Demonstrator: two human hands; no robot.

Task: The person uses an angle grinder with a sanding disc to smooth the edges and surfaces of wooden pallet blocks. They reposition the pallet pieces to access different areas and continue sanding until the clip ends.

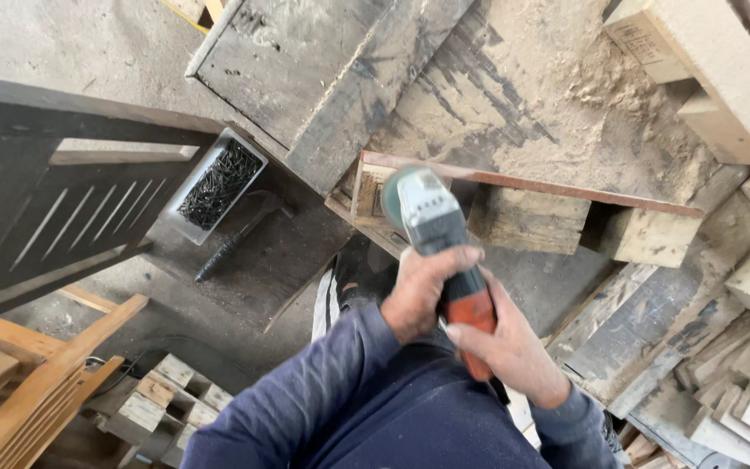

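Note:
Both my hands hold an angle grinder (pixel 434 227) with a grey head and an orange-red body. My left hand (pixel 425 288) wraps the body just behind the head. My right hand (pixel 507 347) grips the orange rear end. The grinder's disc (pixel 390 195) sits against the end of a wooden block (pixel 365 189) under a long reddish plank (pixel 549 187) of a pallet piece. Blue sleeves cover both my arms.
A metal tray of dark nails (pixel 219 182) and a black-handled hammer (pixel 240 233) lie to the left. A dark slatted panel (pixel 36 217) stands at far left. Sawdust (pixel 618 78) covers the boards above. Wooden offcuts (pixel 740 365) are stacked at right, light timber frames (pixel 36 382) at bottom left.

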